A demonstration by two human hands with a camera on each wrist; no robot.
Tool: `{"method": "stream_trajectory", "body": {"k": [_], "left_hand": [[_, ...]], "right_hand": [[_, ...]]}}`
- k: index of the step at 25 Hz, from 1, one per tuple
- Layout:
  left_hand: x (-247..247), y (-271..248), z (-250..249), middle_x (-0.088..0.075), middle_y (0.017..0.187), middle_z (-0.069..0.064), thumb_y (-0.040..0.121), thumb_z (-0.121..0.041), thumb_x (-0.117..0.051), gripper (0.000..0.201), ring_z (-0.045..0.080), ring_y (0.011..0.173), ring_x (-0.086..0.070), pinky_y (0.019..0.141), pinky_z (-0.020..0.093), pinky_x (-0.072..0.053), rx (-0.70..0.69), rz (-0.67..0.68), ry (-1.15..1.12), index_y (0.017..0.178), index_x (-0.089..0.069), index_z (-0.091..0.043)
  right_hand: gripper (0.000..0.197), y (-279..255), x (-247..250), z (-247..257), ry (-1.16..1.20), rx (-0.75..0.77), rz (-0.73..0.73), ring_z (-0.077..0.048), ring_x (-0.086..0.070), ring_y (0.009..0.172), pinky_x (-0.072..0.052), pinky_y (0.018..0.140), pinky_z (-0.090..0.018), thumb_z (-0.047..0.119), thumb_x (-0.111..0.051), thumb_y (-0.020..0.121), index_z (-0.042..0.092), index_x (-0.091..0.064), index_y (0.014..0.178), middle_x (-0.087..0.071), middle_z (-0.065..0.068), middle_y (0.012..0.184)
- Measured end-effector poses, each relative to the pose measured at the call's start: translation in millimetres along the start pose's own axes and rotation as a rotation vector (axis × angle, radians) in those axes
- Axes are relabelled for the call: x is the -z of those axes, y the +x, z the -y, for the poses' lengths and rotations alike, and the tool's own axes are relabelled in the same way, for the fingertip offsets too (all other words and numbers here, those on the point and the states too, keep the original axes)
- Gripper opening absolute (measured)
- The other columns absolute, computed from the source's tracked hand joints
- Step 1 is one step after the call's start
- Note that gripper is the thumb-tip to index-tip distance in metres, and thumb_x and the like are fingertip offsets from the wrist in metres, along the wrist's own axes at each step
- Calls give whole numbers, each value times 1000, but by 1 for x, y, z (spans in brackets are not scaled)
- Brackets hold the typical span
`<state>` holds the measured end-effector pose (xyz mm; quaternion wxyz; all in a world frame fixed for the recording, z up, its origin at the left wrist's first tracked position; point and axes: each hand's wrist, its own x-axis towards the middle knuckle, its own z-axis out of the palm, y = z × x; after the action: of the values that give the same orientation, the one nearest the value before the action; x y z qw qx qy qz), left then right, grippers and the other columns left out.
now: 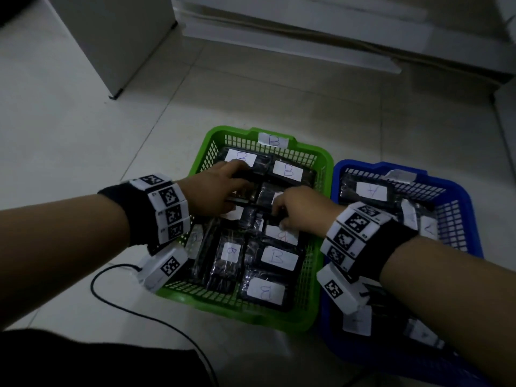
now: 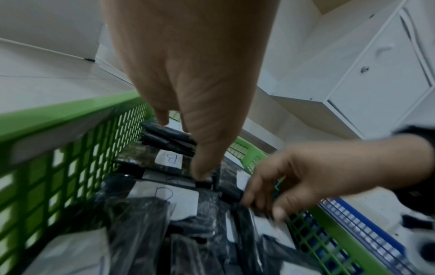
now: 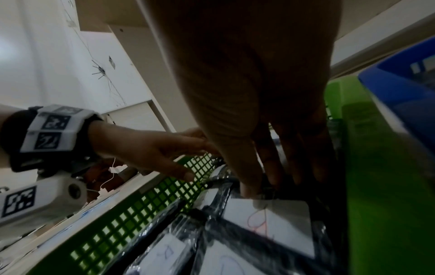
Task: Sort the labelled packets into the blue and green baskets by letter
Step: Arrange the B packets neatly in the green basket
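Green basket (image 1: pixel 312 321): glossy moulded plastic w/ lattice walls, same for blue basket (image 1: pixel 472 208) on the right. Packets (image 1: pixel 223 263) inside: black contents in crinkly, shiny clear film, matt white paper labels (image 1: pixel 279 258) w/ pen-written letters. Floor (image 1: pixel 83 129): smooth pale tiles, faint sheen. Wristbands (image 1: pixel 134 213): black cloth, matt white printed tags.

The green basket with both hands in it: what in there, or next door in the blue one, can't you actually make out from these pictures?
- Head view: the left hand and right hand cover the packets in the middle of the green basket, hiding their labels.
- Head view: the right forearm and wrist band hide the blue basket near half.
- Right wrist view: the red-inked label is blurred, its letter unclear.
- Left wrist view: near packets are smeared by blur.
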<state>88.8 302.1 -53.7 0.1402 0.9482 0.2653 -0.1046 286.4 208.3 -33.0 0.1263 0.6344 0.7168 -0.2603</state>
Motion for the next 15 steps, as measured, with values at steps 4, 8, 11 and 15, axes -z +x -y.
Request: {"method": "stream_trajectory", "body": {"k": [4, 8, 11, 15], "left_hand": [[-3, 10, 10, 3, 160, 5, 89, -28, -55, 75, 27, 147, -9, 119, 41, -20, 32, 118, 135, 150, -14, -21], [0, 18, 12, 10, 160, 0, 91, -31, -51, 75, 21, 147, -10, 117, 43, -24, 47, 172, 188, 151, -7, -22], [0, 18, 6, 1, 160, 4, 89, -27, -57, 70, 24, 144, -20, 114, 36, -30, 68, 122, 49, 149, -21, -16], [4, 3, -10, -52, 124, 8, 83, -16, -62, 34, 25, 111, -53, 95, 33, -45, -79, -40, -137, 118, -61, -14]], "right_hand": [[29, 0, -8, 7, 28, 20, 39, -24, -57, 110, -47, 88, -29, 12, -58, 89, 19, -68, 116, -62, -6, 121], [21, 4, -6, 1, 70, -45, -164, -28, -46, 110, -47, 86, -36, 10, -57, 89, 21, -68, 104, -45, -8, 115], [26, 5, -7, -3, 83, -33, -169, -29, -48, 108, -47, 83, -37, 7, -57, 88, 21, -67, 108, -46, -8, 114], [24, -3, -10, 4, 59, 5, -85, -27, -54, 105, -44, 75, -29, 18, -69, 82, 17, -67, 106, -53, -7, 114]]}}
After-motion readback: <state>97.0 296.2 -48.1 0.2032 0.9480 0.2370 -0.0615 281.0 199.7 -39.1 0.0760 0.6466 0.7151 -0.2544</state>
